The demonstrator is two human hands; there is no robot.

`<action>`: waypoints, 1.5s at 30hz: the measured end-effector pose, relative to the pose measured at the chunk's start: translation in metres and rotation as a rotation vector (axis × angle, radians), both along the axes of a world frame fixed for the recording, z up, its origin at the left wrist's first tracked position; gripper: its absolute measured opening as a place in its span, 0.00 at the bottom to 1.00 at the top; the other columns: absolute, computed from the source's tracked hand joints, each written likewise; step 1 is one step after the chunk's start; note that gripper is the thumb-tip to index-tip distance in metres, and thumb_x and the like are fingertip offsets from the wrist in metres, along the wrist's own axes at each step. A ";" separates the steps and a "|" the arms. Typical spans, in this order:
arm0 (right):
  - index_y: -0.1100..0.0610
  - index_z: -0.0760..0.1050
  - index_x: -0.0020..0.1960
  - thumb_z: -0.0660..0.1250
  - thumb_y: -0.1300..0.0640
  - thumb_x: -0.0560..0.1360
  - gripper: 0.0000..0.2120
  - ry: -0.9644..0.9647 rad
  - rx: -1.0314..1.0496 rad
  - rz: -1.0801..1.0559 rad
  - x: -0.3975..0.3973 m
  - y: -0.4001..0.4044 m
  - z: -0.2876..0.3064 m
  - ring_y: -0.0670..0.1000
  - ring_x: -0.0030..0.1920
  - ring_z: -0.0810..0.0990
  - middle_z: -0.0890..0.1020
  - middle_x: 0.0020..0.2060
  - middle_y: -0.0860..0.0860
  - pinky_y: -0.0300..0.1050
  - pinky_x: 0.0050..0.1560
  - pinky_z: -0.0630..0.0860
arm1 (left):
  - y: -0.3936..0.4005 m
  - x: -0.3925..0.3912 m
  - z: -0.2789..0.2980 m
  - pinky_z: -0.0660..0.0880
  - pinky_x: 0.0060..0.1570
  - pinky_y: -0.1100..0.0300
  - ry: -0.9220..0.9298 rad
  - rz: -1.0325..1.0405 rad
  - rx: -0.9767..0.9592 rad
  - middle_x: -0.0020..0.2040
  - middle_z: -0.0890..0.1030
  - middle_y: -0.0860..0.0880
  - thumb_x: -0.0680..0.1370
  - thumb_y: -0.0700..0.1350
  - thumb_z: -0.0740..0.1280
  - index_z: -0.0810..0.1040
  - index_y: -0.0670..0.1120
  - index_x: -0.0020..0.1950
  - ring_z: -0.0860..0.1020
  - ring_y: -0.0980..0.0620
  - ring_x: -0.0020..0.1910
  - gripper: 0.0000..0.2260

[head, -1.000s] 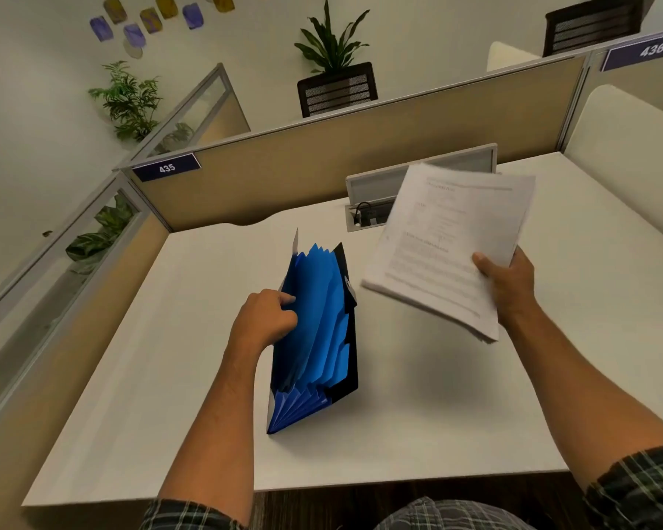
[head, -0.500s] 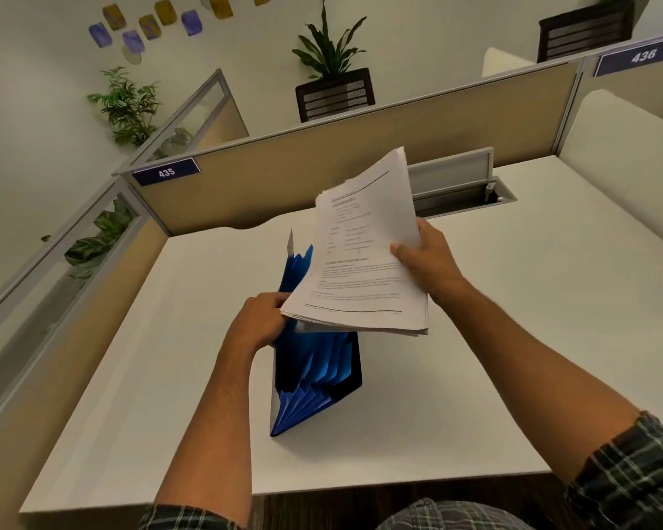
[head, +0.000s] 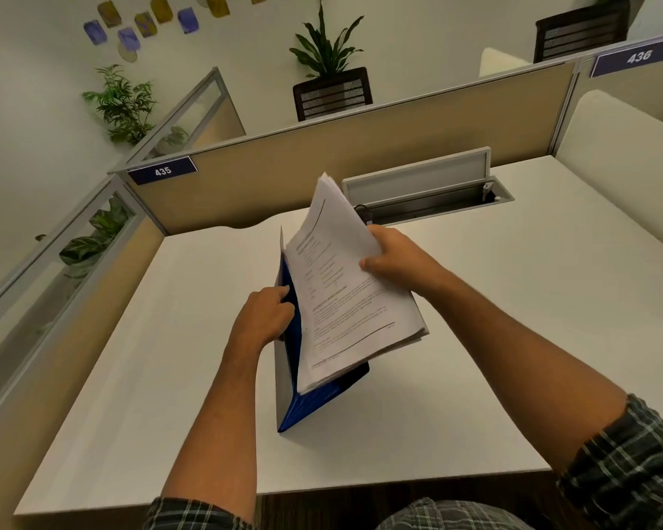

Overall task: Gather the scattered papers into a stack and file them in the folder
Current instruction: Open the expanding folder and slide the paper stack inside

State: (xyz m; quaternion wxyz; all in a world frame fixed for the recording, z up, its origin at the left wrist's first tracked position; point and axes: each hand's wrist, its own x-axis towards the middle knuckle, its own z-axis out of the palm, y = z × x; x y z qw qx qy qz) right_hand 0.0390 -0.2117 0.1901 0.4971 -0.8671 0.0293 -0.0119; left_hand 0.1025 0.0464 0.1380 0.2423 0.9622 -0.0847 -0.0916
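Note:
A blue accordion folder (head: 307,405) stands on the white desk (head: 475,338) in the middle of the head view. My left hand (head: 263,313) grips its left side, fingers curled into the top opening. My right hand (head: 393,260) grips the right edge of a thick stack of printed white papers (head: 337,300). The stack is tilted steeply, its lower left edge down among the folder's pockets, and it hides most of the folder's inside.
An open cable tray (head: 425,195) with a raised grey lid sits at the desk's back edge. Tan cubicle partitions (head: 322,154) close the back and left sides. The desk's front edge runs just before my lap.
My right hand has swung the stack from the right over to the folder and tipped it steeply downward into the opening. My left hand stays on the folder's left side.

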 end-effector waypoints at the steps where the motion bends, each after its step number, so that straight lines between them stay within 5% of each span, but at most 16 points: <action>1: 0.55 0.70 0.71 0.69 0.61 0.79 0.22 0.029 -0.035 0.020 0.000 0.003 0.001 0.57 0.58 0.82 0.79 0.61 0.56 0.57 0.58 0.82 | -0.001 0.001 0.000 0.83 0.42 0.51 -0.021 -0.001 0.007 0.64 0.82 0.44 0.81 0.41 0.61 0.79 0.50 0.62 0.81 0.49 0.42 0.13; 3: 0.55 0.70 0.71 0.69 0.61 0.79 0.21 0.059 -0.114 0.034 0.001 0.010 0.002 0.57 0.58 0.82 0.79 0.60 0.56 0.55 0.57 0.82 | -0.001 0.001 -0.002 0.83 0.39 0.53 -0.046 0.004 0.032 0.61 0.83 0.43 0.80 0.41 0.61 0.78 0.51 0.58 0.81 0.49 0.41 0.10; 8: 0.55 0.71 0.70 0.69 0.61 0.79 0.20 0.056 -0.196 -0.029 0.011 0.019 0.007 0.54 0.53 0.80 0.79 0.58 0.54 0.46 0.48 0.77 | -0.004 0.000 -0.005 0.80 0.43 0.57 -0.053 -0.032 0.075 0.69 0.79 0.46 0.80 0.42 0.62 0.72 0.48 0.75 0.80 0.52 0.42 0.22; 16: 0.57 0.69 0.72 0.68 0.61 0.80 0.21 0.007 -0.314 -0.093 0.018 0.034 0.022 0.58 0.57 0.82 0.79 0.62 0.57 0.52 0.51 0.80 | -0.011 -0.002 -0.004 0.80 0.52 0.54 -0.028 -0.088 0.123 0.72 0.77 0.46 0.80 0.44 0.61 0.67 0.50 0.79 0.81 0.49 0.50 0.26; 23: 0.60 0.67 0.72 0.69 0.59 0.81 0.22 0.027 -0.351 -0.068 0.015 0.061 0.007 0.61 0.61 0.81 0.78 0.64 0.59 0.53 0.58 0.80 | -0.020 -0.003 -0.005 0.67 0.28 0.69 -0.095 -0.075 0.110 0.57 0.84 0.46 0.80 0.45 0.63 0.79 0.46 0.64 0.75 0.58 0.33 0.14; 28: 0.61 0.67 0.73 0.68 0.60 0.81 0.22 0.068 -0.360 -0.039 0.015 0.070 0.000 0.60 0.61 0.80 0.78 0.65 0.60 0.50 0.58 0.79 | -0.021 -0.005 -0.001 0.74 0.34 0.65 -0.083 -0.065 0.092 0.48 0.84 0.47 0.80 0.47 0.64 0.79 0.49 0.52 0.81 0.51 0.38 0.06; 39: 0.61 0.70 0.69 0.68 0.59 0.80 0.19 0.107 -0.471 -0.003 0.014 0.070 0.004 0.53 0.46 0.75 0.80 0.56 0.58 0.44 0.44 0.72 | -0.023 -0.009 0.006 0.80 0.43 0.56 -0.112 -0.024 0.036 0.57 0.84 0.44 0.78 0.42 0.64 0.80 0.44 0.65 0.82 0.47 0.45 0.17; 45: 0.61 0.71 0.65 0.66 0.60 0.80 0.15 0.164 -0.413 0.034 0.021 0.077 0.009 0.51 0.38 0.78 0.80 0.47 0.56 0.40 0.36 0.74 | -0.027 -0.013 0.008 0.68 0.29 0.63 -0.105 -0.075 0.037 0.37 0.82 0.46 0.75 0.40 0.63 0.82 0.42 0.50 0.80 0.46 0.34 0.10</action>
